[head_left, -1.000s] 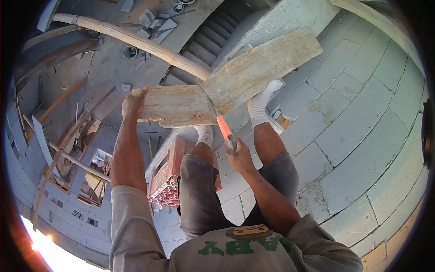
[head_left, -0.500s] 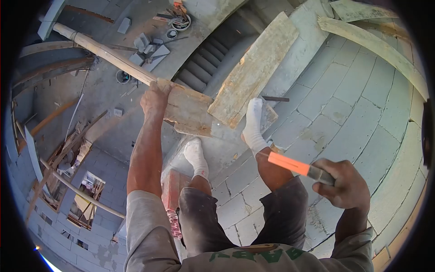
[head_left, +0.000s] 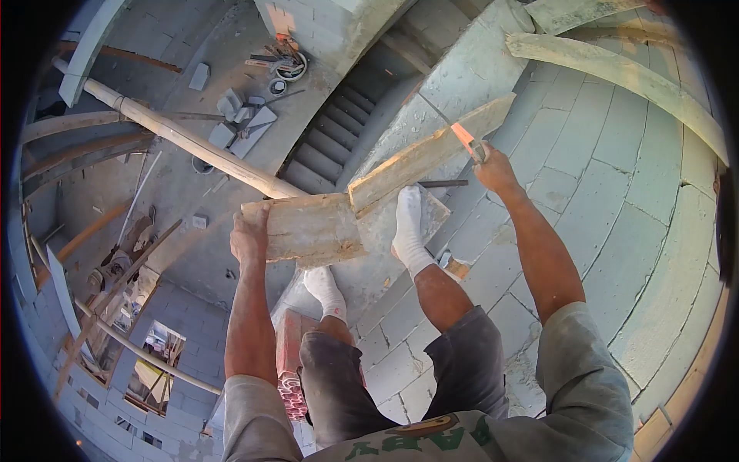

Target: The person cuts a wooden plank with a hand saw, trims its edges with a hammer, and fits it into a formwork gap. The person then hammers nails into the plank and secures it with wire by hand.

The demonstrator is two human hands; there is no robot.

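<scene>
My left hand (head_left: 250, 232) is closed round the left end of a short, worn board (head_left: 312, 229). My right hand (head_left: 495, 168) grips a tool with an orange and dark handle (head_left: 464, 137); its thin blade points up and left, across a second, longer board (head_left: 431, 160). That longer board is tilted, its lower left end meeting the right end of the short one. Whether the blade touches the longer board I cannot tell. My socked feet (head_left: 408, 223) are just below the boards, on a grey ledge.
A round wooden pole (head_left: 185, 142) runs diagonally at the upper left. Stairs (head_left: 331, 135) drop away behind the boards. A red brick-like block (head_left: 291, 346) is by my left leg. Grey block paving (head_left: 600, 208) lies right; a bucket of tools (head_left: 292, 68) stands farther off.
The longer board has tipped and swung lower on its left-end side. My right hand has moved up and left with the tool, from beside my right knee to the board. My left hand has come down slightly.
</scene>
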